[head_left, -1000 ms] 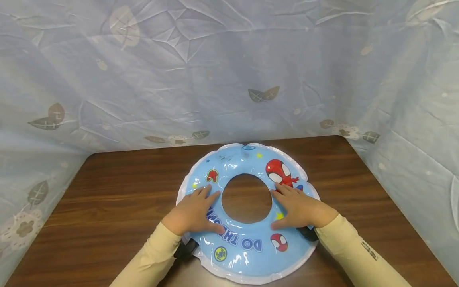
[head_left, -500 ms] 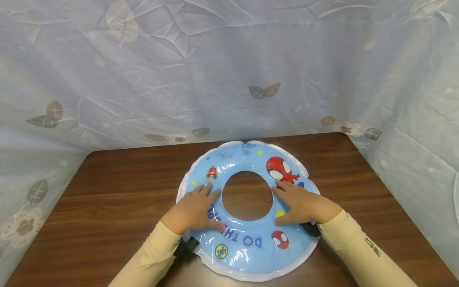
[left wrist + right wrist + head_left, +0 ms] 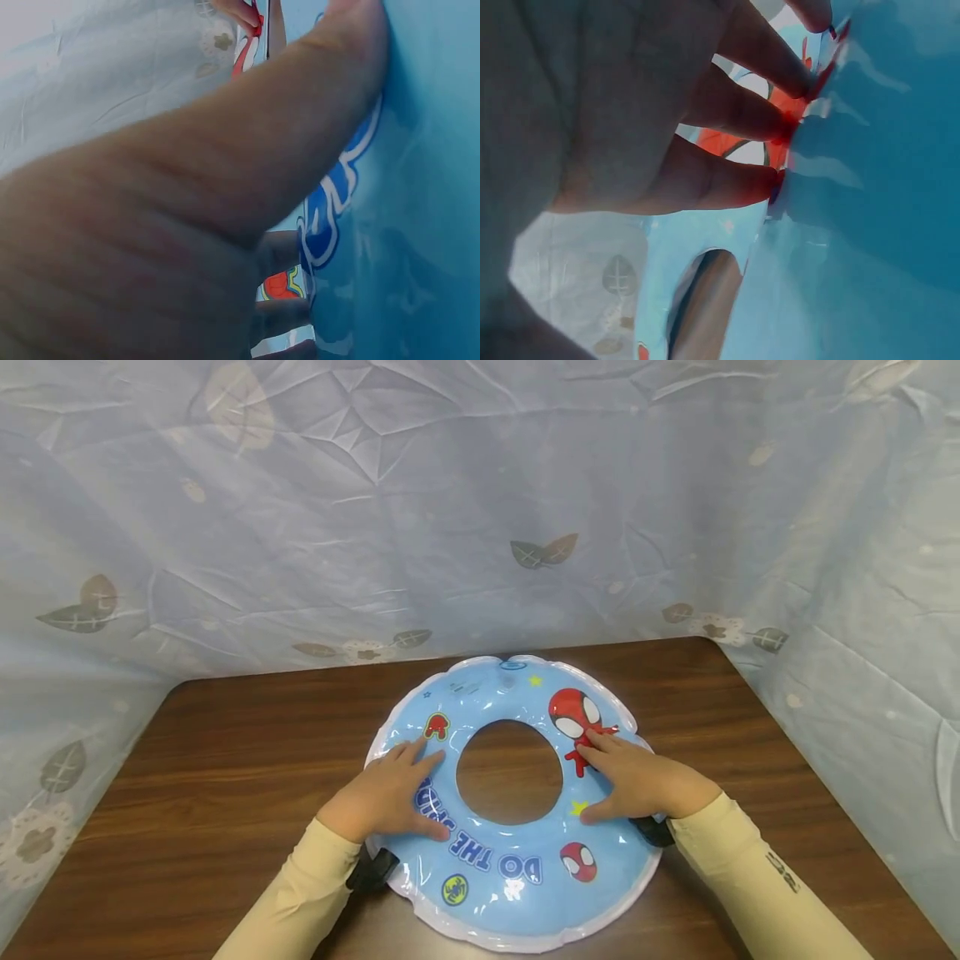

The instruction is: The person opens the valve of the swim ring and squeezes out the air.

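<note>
An inflated light-blue swim ring with a white scalloped rim lies flat on the brown table. Red cartoon figures, stars and blue lettering are printed on it. My left hand rests with spread fingers on the ring's left side, its thumb by the lettering. On the right side my right hand touches the ring, fingers spread over the large red figure. In the right wrist view, fingertips press against the blue vinyl. The left wrist view shows the left thumb lying along the ring's surface.
The wood-grain table extends to both sides of the ring. A pale blue curtain with leaf and flower prints hangs behind the table and along both sides. Dark straps sit at both wrists, close to the ring's edge.
The right hand has shifted slightly outward on the ring, showing more of the red figure. The left hand has slid slightly left, uncovering more lettering. The head view has shifted a little.
</note>
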The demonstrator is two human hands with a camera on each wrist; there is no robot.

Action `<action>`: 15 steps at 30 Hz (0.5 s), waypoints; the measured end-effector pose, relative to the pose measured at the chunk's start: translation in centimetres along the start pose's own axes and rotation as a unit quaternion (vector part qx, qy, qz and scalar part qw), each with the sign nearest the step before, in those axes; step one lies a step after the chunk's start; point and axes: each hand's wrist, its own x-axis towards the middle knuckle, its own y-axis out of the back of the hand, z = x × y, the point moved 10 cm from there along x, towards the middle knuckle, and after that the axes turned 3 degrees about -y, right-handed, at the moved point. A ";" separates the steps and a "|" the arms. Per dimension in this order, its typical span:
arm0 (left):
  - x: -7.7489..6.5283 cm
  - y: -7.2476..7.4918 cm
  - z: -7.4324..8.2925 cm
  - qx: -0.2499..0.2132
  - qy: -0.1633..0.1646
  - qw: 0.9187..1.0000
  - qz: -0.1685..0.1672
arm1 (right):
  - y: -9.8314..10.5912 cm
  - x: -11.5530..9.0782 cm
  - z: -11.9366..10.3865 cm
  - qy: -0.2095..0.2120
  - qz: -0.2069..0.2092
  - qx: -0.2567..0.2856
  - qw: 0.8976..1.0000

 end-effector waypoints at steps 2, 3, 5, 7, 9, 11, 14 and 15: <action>0.1 -0.2 -0.1 0.000 0.002 1.000 0.000 | -0.1 0.2 0.0 -0.003 -0.003 0.001 1.000; 0.1 -0.3 -0.2 0.000 0.002 1.000 0.002 | -0.2 0.2 0.1 -0.002 -0.002 0.000 1.000; 0.2 -0.4 -0.2 0.001 0.001 1.000 0.007 | -0.2 0.5 0.1 -0.001 0.000 -0.002 1.000; 0.4 -0.4 -0.3 0.003 -0.002 1.000 0.012 | -0.2 0.7 0.3 -0.001 0.002 -0.002 1.000; 0.5 -0.3 -0.4 0.003 -0.004 1.000 0.017 | -0.3 0.9 0.4 0.000 0.004 0.000 1.000; 0.5 -0.2 -0.4 0.002 -0.005 1.000 0.018 | -0.4 1.0 0.5 -0.001 0.004 0.001 1.000; 0.6 -0.3 -0.4 -0.001 -0.004 1.000 0.017 | -0.4 1.0 0.6 0.000 0.001 0.004 1.000; 0.6 -0.3 -0.4 -0.002 -0.003 1.000 0.017 | -0.4 1.0 0.5 0.000 0.000 0.004 1.000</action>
